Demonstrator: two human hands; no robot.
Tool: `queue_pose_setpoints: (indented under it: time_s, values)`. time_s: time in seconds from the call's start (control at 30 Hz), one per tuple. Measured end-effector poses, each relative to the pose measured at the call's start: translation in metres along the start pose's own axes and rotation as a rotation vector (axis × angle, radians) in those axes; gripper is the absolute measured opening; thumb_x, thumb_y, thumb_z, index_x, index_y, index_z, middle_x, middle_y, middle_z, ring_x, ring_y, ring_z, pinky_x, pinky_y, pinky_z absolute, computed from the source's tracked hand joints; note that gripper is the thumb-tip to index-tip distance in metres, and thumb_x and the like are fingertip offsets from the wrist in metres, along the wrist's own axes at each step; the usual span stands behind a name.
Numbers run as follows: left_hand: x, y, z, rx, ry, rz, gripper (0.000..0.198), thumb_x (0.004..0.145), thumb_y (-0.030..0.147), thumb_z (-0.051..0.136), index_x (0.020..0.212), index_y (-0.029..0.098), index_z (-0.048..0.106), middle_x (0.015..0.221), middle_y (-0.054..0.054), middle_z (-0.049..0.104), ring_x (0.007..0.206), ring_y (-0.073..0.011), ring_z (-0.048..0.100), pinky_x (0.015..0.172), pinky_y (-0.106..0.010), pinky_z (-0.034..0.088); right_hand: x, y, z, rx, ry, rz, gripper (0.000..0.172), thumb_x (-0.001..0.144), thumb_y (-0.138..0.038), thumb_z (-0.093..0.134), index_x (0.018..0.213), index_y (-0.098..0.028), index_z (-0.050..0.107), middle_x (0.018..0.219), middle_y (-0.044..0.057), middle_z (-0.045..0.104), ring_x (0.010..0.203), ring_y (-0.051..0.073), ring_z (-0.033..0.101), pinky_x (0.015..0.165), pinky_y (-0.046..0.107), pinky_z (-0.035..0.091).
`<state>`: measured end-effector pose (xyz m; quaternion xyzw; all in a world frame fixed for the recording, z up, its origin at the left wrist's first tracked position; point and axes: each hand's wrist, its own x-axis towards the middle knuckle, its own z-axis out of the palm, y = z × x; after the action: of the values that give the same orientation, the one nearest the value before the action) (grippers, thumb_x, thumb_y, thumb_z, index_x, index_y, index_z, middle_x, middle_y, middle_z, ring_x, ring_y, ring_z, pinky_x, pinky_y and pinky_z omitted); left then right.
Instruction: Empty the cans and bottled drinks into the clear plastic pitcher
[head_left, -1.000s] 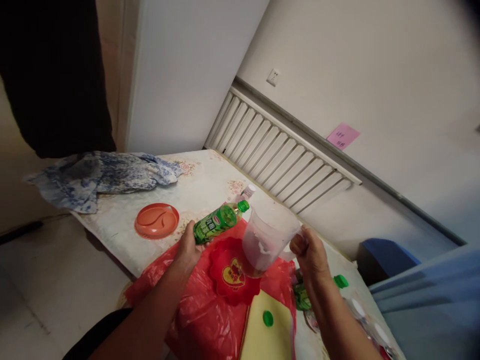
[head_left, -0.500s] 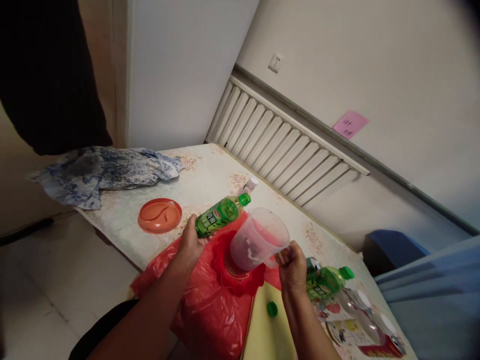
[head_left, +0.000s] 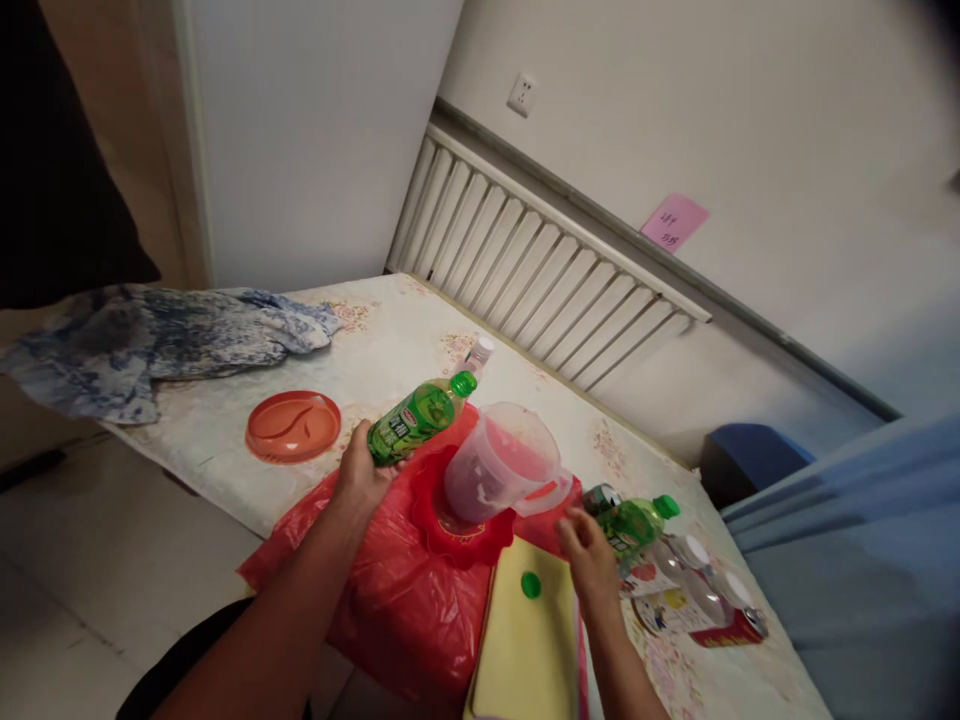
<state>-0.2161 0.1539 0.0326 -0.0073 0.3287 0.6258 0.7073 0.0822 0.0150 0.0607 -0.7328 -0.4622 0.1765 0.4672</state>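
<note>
My left hand [head_left: 367, 470] is wrapped round the lower part of a green-labelled drink bottle [head_left: 420, 418], tilted with its green top up and to the right. Close to the bottle's top stands a translucent plastic measuring jug [head_left: 487, 468], its handle toward my right hand. Under the jug is a red scalloped dish [head_left: 431, 530]. My right hand [head_left: 589, 555] is just off the jug's handle, fingers loosely bent and apart, with nothing seen in them. A loose green bottle cap [head_left: 531, 585] lies on a yellow board [head_left: 525, 650] beside that hand.
A red plastic bag [head_left: 405, 620] spreads under the dish. On the right lie another green bottle [head_left: 634, 525], a can [head_left: 600, 498] and clear bottles [head_left: 682, 585]. An orange-red divided plate [head_left: 292, 427], patterned cloth [head_left: 217, 335] and small white-capped bottle [head_left: 478, 352] are farther back.
My right hand has let go of the jug's handle and drawn slightly away from it. My left hand still holds the bottle tilted. The whole view has shifted a little.
</note>
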Motion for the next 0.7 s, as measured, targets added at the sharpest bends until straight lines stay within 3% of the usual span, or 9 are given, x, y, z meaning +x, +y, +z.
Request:
queue_pose_setpoints:
  time_s: [0.07,0.23,0.47,0.7]
  values:
    - [-0.003,0.001,0.001,0.011,-0.003,0.001,0.031,0.092,0.037,0.044,0.09,0.014,0.064,0.063,-0.003,0.065,0.044,-0.0173,0.06,0.036,-0.022,0.039,-0.015,0.019,-0.005,-0.095,-0.074,-0.017,0.037,0.064,-0.044,0.072,0.09,-0.019,0.068,0.073,0.003,0.065,0.065,0.023,0.059,0.066,0.036,0.049]
    - [-0.016,-0.003,-0.003,0.043,0.02,0.026,0.028,0.092,0.036,0.046,0.092,0.014,0.064,0.063,-0.002,0.065,0.045,-0.0166,0.061,0.037,-0.022,0.042,-0.046,0.043,-0.004,-0.346,-0.286,-0.133,0.041,0.063,-0.025,0.07,0.104,-0.02,0.072,0.094,0.008,0.067,0.08,0.025,0.064,0.077,0.036,0.051]
    - [-0.057,-0.009,-0.021,0.101,0.035,0.057,0.022,0.091,0.032,0.049,0.091,0.016,0.063,0.065,-0.002,0.066,0.046,-0.017,0.062,0.036,-0.023,0.044,-0.048,0.039,-0.008,-0.292,-0.267,-0.179,0.031,0.063,-0.021,0.063,0.092,-0.019,0.074,0.09,0.009,0.069,0.089,0.03,0.064,0.084,0.038,0.05]
    - [-0.119,-0.036,-0.037,0.147,0.069,0.035,0.018,0.091,0.031,0.052,0.086,0.016,0.061,0.064,-0.002,0.067,0.048,-0.0168,0.063,0.039,-0.024,0.048,-0.056,0.016,-0.025,-0.116,-0.242,-0.17,0.029,0.062,-0.022,0.062,0.089,-0.021,0.073,0.078,0.004,0.065,0.067,0.023,0.059,0.067,0.035,0.049]
